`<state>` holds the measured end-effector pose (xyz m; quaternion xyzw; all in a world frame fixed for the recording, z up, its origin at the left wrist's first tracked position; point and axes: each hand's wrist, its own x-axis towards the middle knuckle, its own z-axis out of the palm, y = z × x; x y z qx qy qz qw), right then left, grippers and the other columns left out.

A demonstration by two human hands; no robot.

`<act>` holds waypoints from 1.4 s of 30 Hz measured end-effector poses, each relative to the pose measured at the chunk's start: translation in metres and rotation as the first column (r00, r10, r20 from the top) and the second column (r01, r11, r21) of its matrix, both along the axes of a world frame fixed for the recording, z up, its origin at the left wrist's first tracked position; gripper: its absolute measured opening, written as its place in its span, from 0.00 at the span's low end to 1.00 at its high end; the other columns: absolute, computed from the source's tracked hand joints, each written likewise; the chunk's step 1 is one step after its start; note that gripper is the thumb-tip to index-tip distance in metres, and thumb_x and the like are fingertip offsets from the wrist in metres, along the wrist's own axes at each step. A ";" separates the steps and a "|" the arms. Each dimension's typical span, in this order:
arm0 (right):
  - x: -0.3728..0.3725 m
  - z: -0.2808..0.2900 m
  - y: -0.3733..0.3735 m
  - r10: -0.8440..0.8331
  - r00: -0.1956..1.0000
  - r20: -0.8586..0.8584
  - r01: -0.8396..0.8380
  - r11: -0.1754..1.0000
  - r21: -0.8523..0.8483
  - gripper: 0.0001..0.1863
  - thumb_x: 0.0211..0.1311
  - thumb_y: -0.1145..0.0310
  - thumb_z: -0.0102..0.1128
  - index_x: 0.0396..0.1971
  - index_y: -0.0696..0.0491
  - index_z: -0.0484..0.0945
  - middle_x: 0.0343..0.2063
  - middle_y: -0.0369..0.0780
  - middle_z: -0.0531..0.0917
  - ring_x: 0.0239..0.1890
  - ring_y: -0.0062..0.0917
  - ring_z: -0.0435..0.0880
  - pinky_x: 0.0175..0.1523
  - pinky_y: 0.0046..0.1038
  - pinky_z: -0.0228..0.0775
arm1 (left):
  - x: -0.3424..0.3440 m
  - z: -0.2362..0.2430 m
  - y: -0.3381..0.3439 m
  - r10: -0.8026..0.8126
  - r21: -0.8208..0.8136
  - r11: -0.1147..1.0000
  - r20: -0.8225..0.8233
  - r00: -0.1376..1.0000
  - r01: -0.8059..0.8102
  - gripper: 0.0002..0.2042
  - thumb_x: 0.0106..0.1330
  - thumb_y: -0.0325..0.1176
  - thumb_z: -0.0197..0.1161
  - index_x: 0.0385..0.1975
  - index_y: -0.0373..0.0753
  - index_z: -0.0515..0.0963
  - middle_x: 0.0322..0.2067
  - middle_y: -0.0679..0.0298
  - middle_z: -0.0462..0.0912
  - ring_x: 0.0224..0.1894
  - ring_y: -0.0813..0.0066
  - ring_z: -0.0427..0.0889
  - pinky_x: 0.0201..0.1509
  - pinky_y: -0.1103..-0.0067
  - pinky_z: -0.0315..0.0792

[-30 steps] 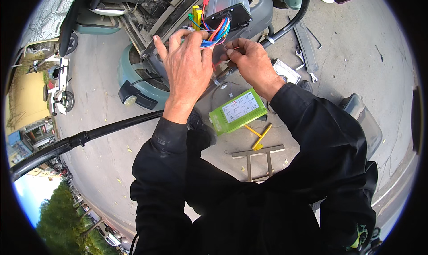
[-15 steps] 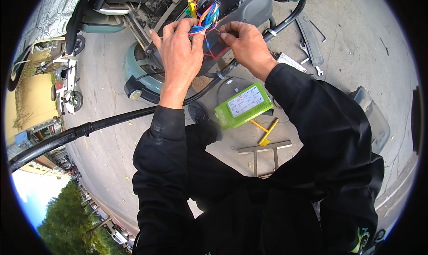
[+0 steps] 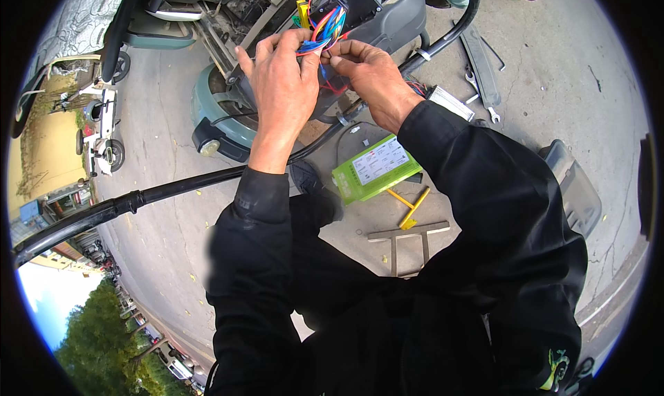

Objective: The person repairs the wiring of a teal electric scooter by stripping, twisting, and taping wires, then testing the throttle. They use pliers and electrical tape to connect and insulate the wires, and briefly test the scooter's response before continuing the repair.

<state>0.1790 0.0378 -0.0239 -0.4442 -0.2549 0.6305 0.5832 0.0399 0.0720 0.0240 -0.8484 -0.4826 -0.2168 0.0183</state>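
Note:
A bundle of coloured wires (image 3: 330, 26), blue, red, yellow and white, comes out of a black box (image 3: 354, 6) on an opened scooter (image 3: 392, 22). My left hand (image 3: 283, 85) is closed on the wires from the left, thumb and fingers pinching them. Close beside it, my right hand (image 3: 370, 74) pinches a thin wire between thumb and forefinger; the fingertips nearly meet those of the left. Red and blue wire ends hang below the two hands. A yellow connector (image 3: 303, 13) stands left of the bundle.
A black bar (image 3: 207, 177) crosses in front of the scooter. On the ground lie a green box (image 3: 377, 169), a yellow T-handled tool (image 3: 413, 208), a metal frame (image 3: 408, 234), wrenches (image 3: 492, 114), a finned silver unit (image 3: 451, 103) and a clear plastic bin (image 3: 577, 188).
My right hand has moved left, up against the wire bundle and nearer my left hand. The left hand keeps its hold on the wires.

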 end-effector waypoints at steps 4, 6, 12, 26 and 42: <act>0.004 -0.003 -0.005 0.046 0.998 -0.031 -0.046 0.999 0.008 0.08 0.71 0.79 0.54 0.45 0.60 0.80 0.42 0.37 0.85 0.43 0.19 0.80 0.48 0.22 0.70 | 0.002 -0.001 -0.003 -0.009 0.012 1.000 -0.019 1.000 0.009 0.12 0.67 0.38 0.67 0.47 0.43 0.80 0.45 0.65 0.84 0.57 0.63 0.77 0.76 0.43 0.42; 0.006 -0.004 -0.003 0.063 0.998 -0.013 -0.062 0.998 0.018 0.08 0.71 0.79 0.53 0.45 0.60 0.79 0.43 0.37 0.85 0.44 0.19 0.80 0.49 0.22 0.70 | 0.005 -0.002 -0.004 0.004 0.036 0.999 -0.015 1.000 -0.003 0.12 0.65 0.36 0.69 0.45 0.45 0.80 0.44 0.67 0.84 0.57 0.63 0.77 0.76 0.42 0.42; 0.008 -0.003 0.000 0.067 0.997 0.041 -0.071 0.993 0.099 0.07 0.71 0.80 0.53 0.45 0.62 0.78 0.42 0.39 0.84 0.45 0.19 0.80 0.52 0.22 0.71 | 0.003 0.002 -0.011 0.005 0.466 0.883 -0.116 0.993 0.050 0.07 0.59 0.34 0.72 0.35 0.47 0.81 0.30 0.71 0.79 0.44 0.69 0.78 0.63 0.58 0.64; 0.015 -0.003 -0.007 0.115 0.985 0.126 -0.123 0.991 0.056 0.08 0.72 0.75 0.56 0.46 0.59 0.80 0.41 0.36 0.85 0.44 0.19 0.80 0.53 0.23 0.72 | 0.007 -0.032 -0.037 -0.055 0.235 0.971 0.032 0.998 0.046 0.13 0.63 0.32 0.69 0.48 0.45 0.84 0.36 0.67 0.86 0.31 0.65 0.87 0.30 0.73 0.79; 0.016 -0.016 -0.004 0.083 0.989 0.124 -0.093 0.993 0.076 0.06 0.72 0.72 0.59 0.44 0.53 0.81 0.37 0.30 0.84 0.37 0.13 0.79 0.45 0.21 0.71 | 0.014 -0.034 -0.031 0.031 0.112 0.992 0.265 0.964 -0.062 0.10 0.63 0.32 0.69 0.43 0.43 0.83 0.39 0.65 0.85 0.35 0.58 0.86 0.34 0.69 0.79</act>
